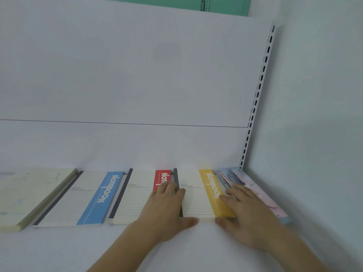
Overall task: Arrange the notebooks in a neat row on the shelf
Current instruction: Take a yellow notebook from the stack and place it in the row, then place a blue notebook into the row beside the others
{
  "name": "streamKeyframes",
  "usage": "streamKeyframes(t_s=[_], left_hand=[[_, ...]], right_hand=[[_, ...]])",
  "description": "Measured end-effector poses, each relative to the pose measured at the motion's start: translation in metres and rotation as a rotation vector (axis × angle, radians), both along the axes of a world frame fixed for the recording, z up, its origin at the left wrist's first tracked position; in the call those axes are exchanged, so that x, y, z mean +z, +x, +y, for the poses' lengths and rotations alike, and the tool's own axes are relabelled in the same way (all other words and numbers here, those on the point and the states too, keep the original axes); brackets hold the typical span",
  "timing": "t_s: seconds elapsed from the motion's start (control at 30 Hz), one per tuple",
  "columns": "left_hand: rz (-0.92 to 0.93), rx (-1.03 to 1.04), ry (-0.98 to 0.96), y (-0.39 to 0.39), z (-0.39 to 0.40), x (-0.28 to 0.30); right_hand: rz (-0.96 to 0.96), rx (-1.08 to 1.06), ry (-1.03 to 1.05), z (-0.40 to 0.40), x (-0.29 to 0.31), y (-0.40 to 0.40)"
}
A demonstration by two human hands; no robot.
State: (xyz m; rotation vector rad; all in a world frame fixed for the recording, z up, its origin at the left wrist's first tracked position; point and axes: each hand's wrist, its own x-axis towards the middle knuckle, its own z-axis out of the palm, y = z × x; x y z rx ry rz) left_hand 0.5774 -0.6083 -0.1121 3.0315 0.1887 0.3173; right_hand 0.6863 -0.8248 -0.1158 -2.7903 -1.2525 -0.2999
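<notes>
**Both hands are resting on the yellow notebook**

The left hand (167, 209) is lying flat with straight fingers over the gap between the red notebook (137, 195) and the yellow notebook (198, 195), and its thumb is touching the near edge of the yellow one. The right hand (247, 211) is also lying open, its fingers spread over the yellow band and the right edge of this notebook, its thumb at the near corner. Neither hand is closing around anything; they are only pressing and framing the yellow notebook from both sides.

The notebooks are lying flat in a row on the white shelf (59, 250), near its back panel (137, 75). To the left of the red notebook the blue notebook (78, 199) is lying, and further left a pale green notebook (29, 195). To the right, partly under the right hand, a pink and blue notebook (263, 199) is lying against the side wall, beside the slotted upright (257, 95).
</notes>
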Motion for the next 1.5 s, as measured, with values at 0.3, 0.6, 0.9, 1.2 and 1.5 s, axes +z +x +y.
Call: streamKeyframes(t_s=[0.3, 0.6, 0.9, 1.2, 1.5], left_hand=[[-0.257, 0.215, -0.035, -0.041, 0.008, 0.007], [-0.248, 0.418, -0.028, -0.149, 0.064, 0.021], [-0.245, 0.593, 0.012, -0.320, 0.161, 0.028], [-0.271, 0.780, 0.006, -0.483, 0.259, 0.022], [-0.265, 0.882, 0.008, -0.553, 0.369, 0.011]], right_hand=[[-0.104, 0.088, 0.220, 0.048, 0.001, -0.041], [0.010, 0.211, 0.163, 0.126, 0.017, -0.133], [-0.002, 0.388, 0.116, 0.243, 0.031, -0.280], [0.044, 0.553, 0.118, 0.373, 0.017, -0.420], [0.059, 0.662, 0.168, 0.507, 0.021, -0.485]])
